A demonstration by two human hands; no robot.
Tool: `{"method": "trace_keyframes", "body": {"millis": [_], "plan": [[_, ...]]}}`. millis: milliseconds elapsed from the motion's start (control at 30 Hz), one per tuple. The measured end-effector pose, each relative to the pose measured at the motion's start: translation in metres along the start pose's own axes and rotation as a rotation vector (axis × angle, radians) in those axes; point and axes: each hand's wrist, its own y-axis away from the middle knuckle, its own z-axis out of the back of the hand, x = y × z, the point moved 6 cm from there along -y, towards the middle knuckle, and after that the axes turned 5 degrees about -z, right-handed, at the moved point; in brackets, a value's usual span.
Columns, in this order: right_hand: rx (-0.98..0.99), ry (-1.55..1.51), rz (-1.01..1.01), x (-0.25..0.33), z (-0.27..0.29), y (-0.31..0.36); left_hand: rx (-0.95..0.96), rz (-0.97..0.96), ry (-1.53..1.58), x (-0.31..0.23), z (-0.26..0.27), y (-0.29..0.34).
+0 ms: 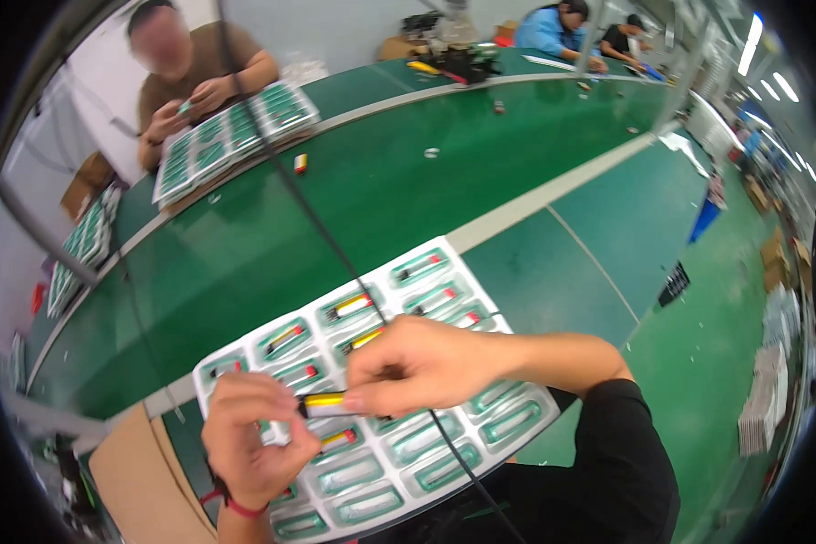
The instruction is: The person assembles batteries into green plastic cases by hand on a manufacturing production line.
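A small slim piece (325, 404), black at one end with a yellow stripe and a pale side, is held between my hands above a white tray. The thumb and fingers of my right hand (422, 367) pinch its right end. My left hand (256, 431) has curled fingers closed at the black end; exactly how they grip is partly hidden. Below lies the white moulded tray (546, 415) with green-tinted oval pockets. Several pockets hold similar pieces with yellow, red and black parts, such as the piece (349, 306). Pockets at the near side look empty.
A dark cable (313, 213) hangs across the view. Beyond runs a green conveyor belt (372, 199) with a small red-and-yellow piece (300, 163) on it. Across it, a person (186, 77) works over another tray (313, 116). Cardboard (140, 471) stands at lower left.
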Motion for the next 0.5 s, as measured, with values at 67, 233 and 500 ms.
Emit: {"method": "trace_keyframes", "body": {"millis": [67, 233, 500], "plan": [[0.023, -0.103, -0.139, -0.006, 0.002, 0.001, 0.056, -0.111, -0.070, -0.004, -0.003, -0.003], [-0.022, -0.288, -0.243, -0.022, 0.015, -0.003, 0.159, -0.058, -0.051, -0.002, 0.000, -0.012], [-0.116, -0.414, -0.288, -0.012, 0.019, -0.001, 0.213, -0.095, 0.061, -0.008, 0.002, -0.014]]}}
